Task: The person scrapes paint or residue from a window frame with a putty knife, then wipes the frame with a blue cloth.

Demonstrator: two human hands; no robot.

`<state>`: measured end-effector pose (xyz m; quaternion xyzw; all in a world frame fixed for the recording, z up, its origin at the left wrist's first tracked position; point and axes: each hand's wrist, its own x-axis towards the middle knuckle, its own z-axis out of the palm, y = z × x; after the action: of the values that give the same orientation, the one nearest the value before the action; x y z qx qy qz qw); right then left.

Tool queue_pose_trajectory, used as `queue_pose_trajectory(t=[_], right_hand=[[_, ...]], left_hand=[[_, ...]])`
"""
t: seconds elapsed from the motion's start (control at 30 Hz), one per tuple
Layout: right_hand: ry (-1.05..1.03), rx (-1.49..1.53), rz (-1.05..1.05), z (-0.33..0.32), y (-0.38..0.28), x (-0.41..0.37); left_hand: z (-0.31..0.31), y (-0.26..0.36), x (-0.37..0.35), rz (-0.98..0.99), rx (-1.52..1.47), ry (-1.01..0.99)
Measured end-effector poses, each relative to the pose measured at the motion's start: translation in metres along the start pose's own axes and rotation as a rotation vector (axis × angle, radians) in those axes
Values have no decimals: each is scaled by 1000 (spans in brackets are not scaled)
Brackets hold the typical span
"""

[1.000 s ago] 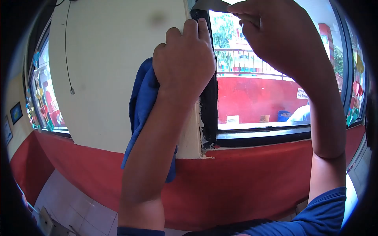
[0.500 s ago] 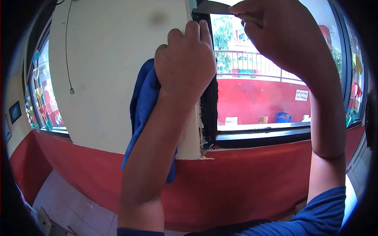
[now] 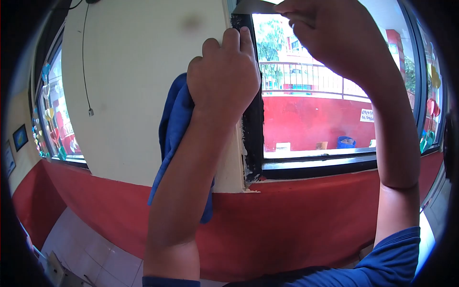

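Note:
High on the window's black frame (image 3: 253, 129), the wide thin blade of a scraper (image 3: 254, 7) lies against the upper left corner. Its handle is wrapped in my closed right hand (image 3: 330, 36), in front of the glass. My left hand (image 3: 224, 79) is closed on a blue cloth (image 3: 174, 124), which hangs down beside my forearm against the cream wall (image 3: 129, 95). The left fingertips sit right at the frame's left upright, just below the blade. Flaked, uneven paint shows along the frame's left edge.
A red lower wall (image 3: 287, 215) runs under the window. Past the glass are a railing (image 3: 311, 79) and a blue bin (image 3: 346, 142). A cord (image 3: 85, 62) hangs on the wall at left. Heart decorations (image 3: 49, 114) hang by the left window. Tiled floor (image 3: 95, 248) lies below.
My right hand and the scraper have shifted slightly up and left along the frame's top corner. My left hand, with the cloth, stays almost where it was.

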<state>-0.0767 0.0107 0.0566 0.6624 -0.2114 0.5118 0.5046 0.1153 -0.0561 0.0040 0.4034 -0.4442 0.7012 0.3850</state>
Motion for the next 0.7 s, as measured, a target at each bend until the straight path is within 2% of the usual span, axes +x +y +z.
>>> queue_pose_trajectory(t=[0.07,0.1,0.17,0.2,0.27,0.37,0.43,0.5,0.53,0.6,0.7], right_hand=[[134,181,45,-4,10,-5],[193,205,2,-6,23,-13],[174,90,-211,-3,70,-35],[145,80,-242,-6,79,-54],[-50,126,-34,-29,64,-97],[-149,323,142,-41,48,-155],[-202,470,283,-47,40,-192],[-169,693,421,-44,38,-238],[-165,762,462,-43,35,-257],[-116,891,508,-36,26,-293],[-48,1016,467,-20,7,-342]], left_hand=[[-1,-1,0,-17,-47,-2],[2,-3,-1,-22,-102,47],[11,-11,0,-25,-208,144],[12,-18,6,-42,-229,208],[11,-36,24,-67,-278,328],[28,-69,71,-68,-24,228],[28,-62,95,9,0,255],[-7,-42,113,94,22,-28],[-54,-22,113,134,33,-331],[22,-22,75,11,287,103],[2,-6,37,73,346,-14]])
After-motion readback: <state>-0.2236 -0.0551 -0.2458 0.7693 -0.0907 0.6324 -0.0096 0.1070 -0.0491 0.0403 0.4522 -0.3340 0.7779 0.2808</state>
